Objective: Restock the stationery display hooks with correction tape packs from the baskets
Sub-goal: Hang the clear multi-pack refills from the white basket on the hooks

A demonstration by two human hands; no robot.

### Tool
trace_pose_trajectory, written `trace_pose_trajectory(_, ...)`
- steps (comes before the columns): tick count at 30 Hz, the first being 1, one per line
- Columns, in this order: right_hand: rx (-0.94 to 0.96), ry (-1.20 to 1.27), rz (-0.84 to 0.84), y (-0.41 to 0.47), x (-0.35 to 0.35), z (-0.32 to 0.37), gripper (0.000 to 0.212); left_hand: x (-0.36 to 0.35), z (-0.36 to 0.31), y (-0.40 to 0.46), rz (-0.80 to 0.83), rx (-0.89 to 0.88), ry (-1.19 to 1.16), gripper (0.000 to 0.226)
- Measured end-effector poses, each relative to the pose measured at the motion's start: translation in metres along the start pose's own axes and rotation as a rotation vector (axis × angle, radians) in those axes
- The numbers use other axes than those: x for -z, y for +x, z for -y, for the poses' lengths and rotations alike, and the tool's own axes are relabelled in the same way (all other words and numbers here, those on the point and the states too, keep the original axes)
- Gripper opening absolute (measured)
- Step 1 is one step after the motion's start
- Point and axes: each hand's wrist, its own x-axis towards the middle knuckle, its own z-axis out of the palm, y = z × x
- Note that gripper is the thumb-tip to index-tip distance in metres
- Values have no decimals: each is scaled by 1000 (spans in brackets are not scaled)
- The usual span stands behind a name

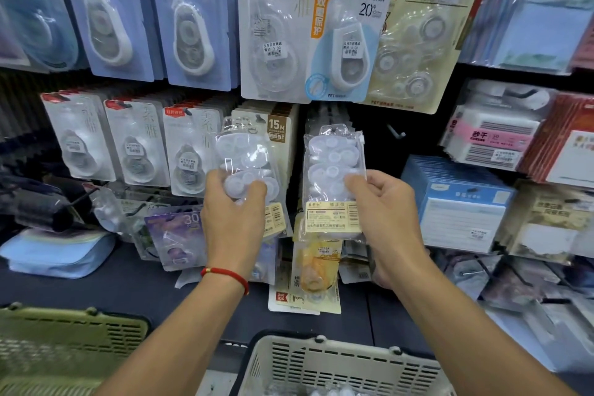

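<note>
Clear upright refill packs, I'm pinching one in each hand: left hand (232,202), right hand (384,202), bare hook (394,133) just up-right, nearer the right pack (334,177).

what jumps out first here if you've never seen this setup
Two bare hands at centre, each holding a clear correction tape pack up to the hooks: left hand on the left pack, right hand on the right pack. Below sits a white basket.
</note>
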Motion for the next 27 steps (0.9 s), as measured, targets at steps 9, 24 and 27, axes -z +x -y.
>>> trace_pose_trajectory(9, 178, -516, 37, 0, 3, -7, 36, 3, -8, -11, 181, -66, 24, 37)
trace_pose_trajectory(24, -23, -79, -40, 2, -1, -5, 20, -11, -3, -26, 577, -23, -78, 38)
trace_pose_trajectory(27, -10, -62, -46, 2, -1, -5, 22, -11, -4, -25, 551, -25, -92, 35)
